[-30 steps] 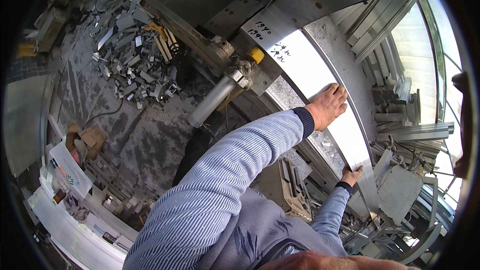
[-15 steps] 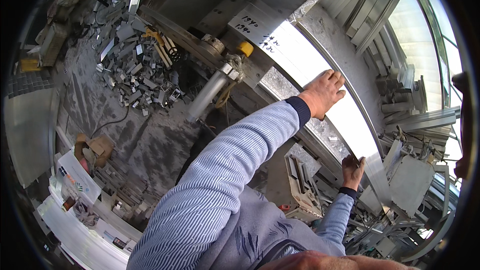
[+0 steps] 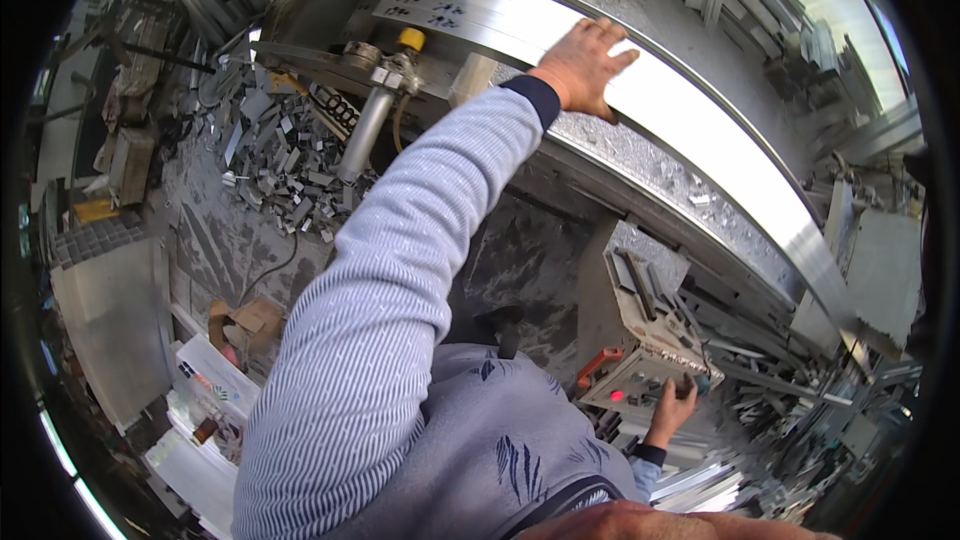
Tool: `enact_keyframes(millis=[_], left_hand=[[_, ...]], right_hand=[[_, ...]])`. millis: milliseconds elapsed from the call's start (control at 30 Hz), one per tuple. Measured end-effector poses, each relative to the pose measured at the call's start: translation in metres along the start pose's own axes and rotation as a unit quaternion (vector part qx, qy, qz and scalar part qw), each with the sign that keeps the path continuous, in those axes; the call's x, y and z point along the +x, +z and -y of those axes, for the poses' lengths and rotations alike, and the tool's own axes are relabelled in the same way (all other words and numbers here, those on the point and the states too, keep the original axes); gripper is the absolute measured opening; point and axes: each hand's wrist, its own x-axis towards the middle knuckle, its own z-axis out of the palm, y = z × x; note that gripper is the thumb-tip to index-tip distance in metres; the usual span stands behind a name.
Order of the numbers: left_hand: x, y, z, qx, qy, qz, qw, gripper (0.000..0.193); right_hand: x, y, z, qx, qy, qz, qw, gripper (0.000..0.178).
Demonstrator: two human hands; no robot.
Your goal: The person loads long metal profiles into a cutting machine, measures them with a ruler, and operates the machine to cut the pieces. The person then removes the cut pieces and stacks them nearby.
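Note:
A long, flat silver metal profile (image 3: 715, 120) runs from the upper middle down to the right, with handwritten marks near its far left end. My left hand (image 3: 588, 68) lies on top of it with the fingers spread. At the lower right, my right hand (image 3: 673, 410) is at the front panel of a grey control box (image 3: 640, 378), its thumb and fingers apart beside the knobs. Whether the fingertips touch a knob cannot be made out. A lit red lamp (image 3: 617, 396) and an orange-red handle (image 3: 598, 368) show on the box.
A clamp cylinder (image 3: 368, 130) with a yellow cap (image 3: 411, 39) stands by the profile's left end. Metal offcuts (image 3: 290, 155) are heaped on the floor at left. A cardboard box (image 3: 258, 322) lies lower left; scrap strips (image 3: 770, 410) are piled at right.
My right hand has left the profile and moved down to the control box. My left hand stays on the profile. The view has shifted, bringing the box further into sight.

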Motion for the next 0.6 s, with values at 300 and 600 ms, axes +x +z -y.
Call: enact_keyframes(millis=[300, 600], left_hand=[[0.016, 0.052, 0.024, -0.051, 0.104, -0.112, 0.987, 0.094], [0.03, 0.051, 0.027, 0.027, 0.172, -0.109, 0.979, 0.092]], right_hand=[[-0.13, 0.006, -0.07, -0.051, 0.098, -0.074, 0.991, 0.029], [-0.13, 0.004, -0.064, -0.106, 0.06, -0.162, 0.979, 0.026]])
